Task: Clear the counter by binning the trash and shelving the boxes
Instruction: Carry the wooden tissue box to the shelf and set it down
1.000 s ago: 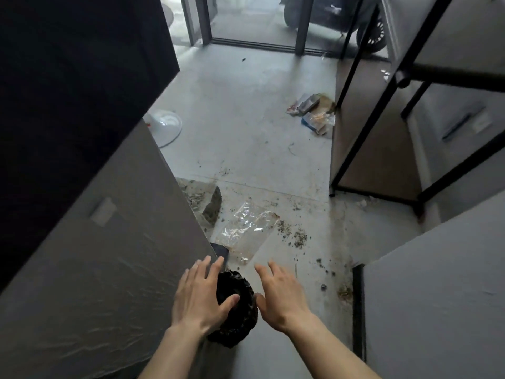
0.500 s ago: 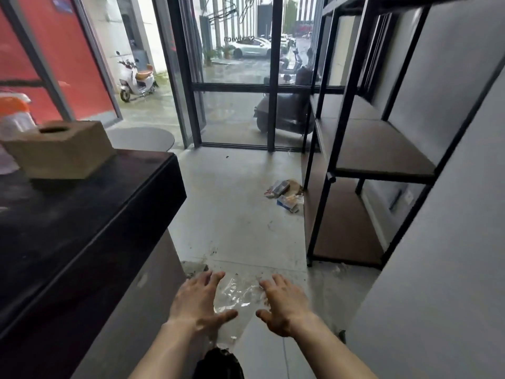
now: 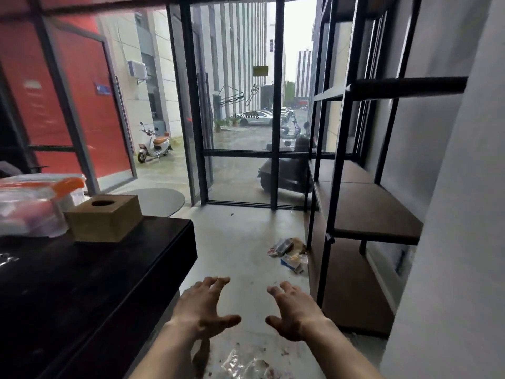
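My left hand [image 3: 203, 310] and my right hand [image 3: 296, 313] hover side by side over the floor, palms down, fingers spread, both holding nothing. To their left runs the black counter [image 3: 114, 277]. On it stands a tan wooden box [image 3: 105, 221] with a round hole in its top. Behind that box lies a clear plastic bag [image 3: 35, 203] with an orange strip. A clear plastic wrapper [image 3: 246, 365] lies on the floor just below my hands. More wrappers and packets [image 3: 289, 253] lie on the floor by the shelf's foot.
A black metal shelving unit [image 3: 369, 214] with brown boards stands along the right wall. Glass doors [image 3: 240, 132] close the far end, with scooters outside. A round dark table top [image 3: 155, 199] sits beyond the counter. A grey wall [image 3: 451, 242] is close on my right.
The view has risen from the floor to the room. The black bin bag my hands were touching has dropped out of sight. Both hands have lifted away, spread and holding nothing.
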The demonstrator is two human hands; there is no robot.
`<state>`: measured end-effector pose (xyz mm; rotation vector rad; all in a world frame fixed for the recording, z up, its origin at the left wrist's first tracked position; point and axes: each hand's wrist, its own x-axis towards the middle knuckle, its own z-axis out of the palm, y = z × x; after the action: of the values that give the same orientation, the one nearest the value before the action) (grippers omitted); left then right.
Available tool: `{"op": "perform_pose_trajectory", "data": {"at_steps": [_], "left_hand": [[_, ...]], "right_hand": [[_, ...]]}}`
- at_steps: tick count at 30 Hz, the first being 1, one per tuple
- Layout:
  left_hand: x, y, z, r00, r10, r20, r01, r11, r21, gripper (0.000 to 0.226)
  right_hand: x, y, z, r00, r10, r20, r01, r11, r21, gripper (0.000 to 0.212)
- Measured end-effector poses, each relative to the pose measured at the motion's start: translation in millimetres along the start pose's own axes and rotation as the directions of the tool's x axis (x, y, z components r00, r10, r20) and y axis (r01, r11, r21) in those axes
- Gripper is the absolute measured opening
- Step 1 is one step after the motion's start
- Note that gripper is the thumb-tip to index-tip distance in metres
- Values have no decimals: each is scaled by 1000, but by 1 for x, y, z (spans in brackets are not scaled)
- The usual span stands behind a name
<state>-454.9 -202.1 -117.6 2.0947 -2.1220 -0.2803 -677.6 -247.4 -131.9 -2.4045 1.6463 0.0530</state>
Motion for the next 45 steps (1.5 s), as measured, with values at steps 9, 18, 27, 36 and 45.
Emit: {"op": "perform_pose_trajectory", "data": {"at_steps": [9, 18, 27, 36, 45], "left_hand": [[19, 9, -25, 997, -7, -77, 6, 1000, -19, 94], [54, 32, -42, 990, -57, -126, 52, 998, -43, 91], [17, -24, -120, 887, -273, -373, 180, 947, -266, 85], [-55, -148, -192, 634, -603, -484, 145, 708, -691, 87], [-32, -249, -195, 642, -718, -270, 45, 387, -921, 88]], "right_hand": [[17, 9, -33, 1000, -11, 6, 11, 1000, 20, 73], [48, 45, -59, 998, -29, -54, 33, 997, 75, 73], [86, -39, -89, 959, -171, -225, 224, 945, 238, 66], [122, -197, -103, 933, -195, -303, 342, 742, 576, 54], [166, -308, -105, 975, -138, -176, 223, 514, 828, 60]]}}
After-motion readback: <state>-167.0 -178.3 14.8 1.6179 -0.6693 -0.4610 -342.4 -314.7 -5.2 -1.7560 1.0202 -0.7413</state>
